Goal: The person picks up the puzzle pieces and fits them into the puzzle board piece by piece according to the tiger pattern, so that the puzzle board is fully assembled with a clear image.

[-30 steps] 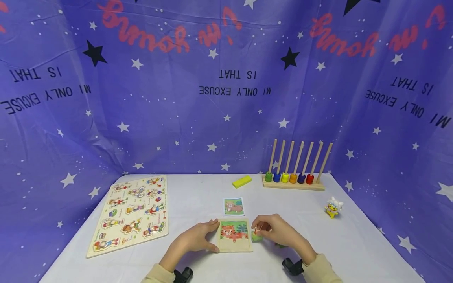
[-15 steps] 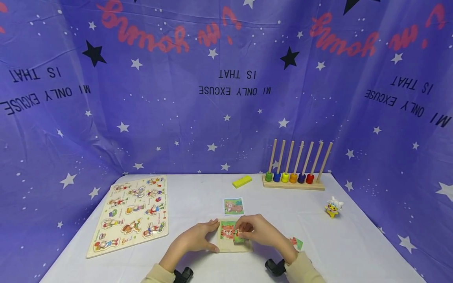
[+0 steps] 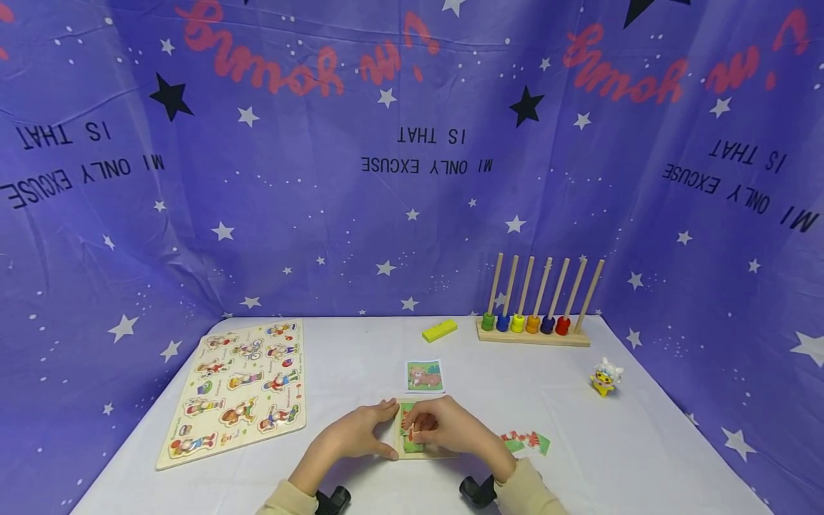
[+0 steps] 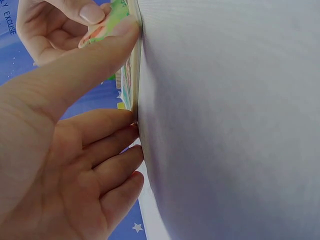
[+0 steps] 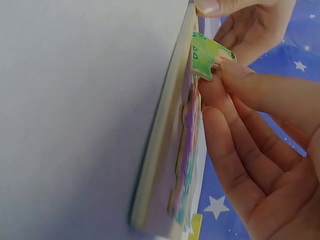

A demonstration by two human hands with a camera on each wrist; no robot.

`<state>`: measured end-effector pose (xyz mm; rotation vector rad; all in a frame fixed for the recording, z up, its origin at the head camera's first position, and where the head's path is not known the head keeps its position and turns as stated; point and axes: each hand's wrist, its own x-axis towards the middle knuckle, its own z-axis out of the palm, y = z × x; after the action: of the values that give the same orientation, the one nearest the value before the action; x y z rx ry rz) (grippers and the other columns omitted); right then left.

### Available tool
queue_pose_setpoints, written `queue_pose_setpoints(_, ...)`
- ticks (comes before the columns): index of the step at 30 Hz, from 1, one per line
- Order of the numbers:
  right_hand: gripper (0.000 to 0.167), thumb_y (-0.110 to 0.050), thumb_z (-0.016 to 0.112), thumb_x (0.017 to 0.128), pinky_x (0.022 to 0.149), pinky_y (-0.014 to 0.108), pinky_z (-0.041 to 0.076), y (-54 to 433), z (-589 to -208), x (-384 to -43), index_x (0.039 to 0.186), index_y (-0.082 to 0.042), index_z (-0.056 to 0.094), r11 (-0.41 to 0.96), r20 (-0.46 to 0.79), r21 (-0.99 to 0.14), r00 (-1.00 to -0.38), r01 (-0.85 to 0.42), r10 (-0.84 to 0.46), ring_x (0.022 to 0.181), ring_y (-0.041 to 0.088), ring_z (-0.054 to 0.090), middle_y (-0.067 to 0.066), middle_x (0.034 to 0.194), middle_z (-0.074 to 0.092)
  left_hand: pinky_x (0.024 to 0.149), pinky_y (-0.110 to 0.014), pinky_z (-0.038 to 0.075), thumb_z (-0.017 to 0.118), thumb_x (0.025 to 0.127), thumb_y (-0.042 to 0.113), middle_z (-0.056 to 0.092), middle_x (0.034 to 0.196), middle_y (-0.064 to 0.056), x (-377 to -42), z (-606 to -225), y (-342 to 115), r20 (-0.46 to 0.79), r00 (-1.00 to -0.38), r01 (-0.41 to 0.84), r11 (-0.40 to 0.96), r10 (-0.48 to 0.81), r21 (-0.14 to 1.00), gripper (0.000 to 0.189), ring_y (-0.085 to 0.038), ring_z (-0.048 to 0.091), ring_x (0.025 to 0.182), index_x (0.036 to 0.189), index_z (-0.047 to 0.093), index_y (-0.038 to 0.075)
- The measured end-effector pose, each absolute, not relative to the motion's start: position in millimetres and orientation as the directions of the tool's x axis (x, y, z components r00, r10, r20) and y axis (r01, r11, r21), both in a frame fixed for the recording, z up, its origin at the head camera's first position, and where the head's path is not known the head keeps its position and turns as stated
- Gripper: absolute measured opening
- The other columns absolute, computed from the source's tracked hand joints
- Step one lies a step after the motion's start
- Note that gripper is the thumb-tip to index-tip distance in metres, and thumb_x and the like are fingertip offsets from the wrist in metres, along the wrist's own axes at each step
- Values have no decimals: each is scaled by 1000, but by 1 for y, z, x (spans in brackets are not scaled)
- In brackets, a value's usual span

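Observation:
My right hand (image 3: 453, 429) pinches a green-and-orange jigsaw piece (image 5: 205, 56) between thumb and fingers, over the left part of a small wooden puzzle tray (image 3: 438, 455). In the right wrist view the piece is tilted, its edge against or just above the tray; which I cannot tell. Fitted pieces with a red tiger picture (image 3: 405, 415) lie in the tray's far part, mostly covered by the hand. At the tray's left edge rests my left hand (image 3: 357, 433), thumb at the near corner and fairly straight fingers toward the far corner. Loose jigsaw pieces (image 3: 526, 440) lie right of the tray.
A picture card (image 3: 425, 376) lies just beyond the tray. Farther back are a yellow block (image 3: 440, 330) and a bead rack (image 3: 534, 338) with upright pegs. A large figure puzzle board (image 3: 241, 390) lies at left, a small toy figure (image 3: 605, 378) at right.
My right hand has carried the jigsaw piece left from beside the tray, across it, to its left part. The loose pieces at right have come into view. My left hand has stayed put.

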<state>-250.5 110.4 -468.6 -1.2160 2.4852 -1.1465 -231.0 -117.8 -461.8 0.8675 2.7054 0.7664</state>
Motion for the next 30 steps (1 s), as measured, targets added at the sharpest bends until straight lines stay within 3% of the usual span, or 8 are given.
queue_pose_setpoints(18,18,-3,77,80,63,17,51,99,-475,-249,92,-11,66,447,170,-699,-736,-559,-655,68,-1,57,-12,76,61,110,-49,33,81,73,38,41,147,-18,-231,-463,-119,-32,-808,477,686,588,549,86,-36,39,134,139,46,-5)
queue_pose_setpoints(30,16,-4,78,79,58,15,47,102,-473,-250,93,-11,74,517,183,-588,-725,-622,-664,64,-3,50,-13,76,61,109,-49,34,81,73,39,42,147,-18,-231,-462,-119,-31,-806,486,692,590,534,86,-36,39,134,139,47,-5)
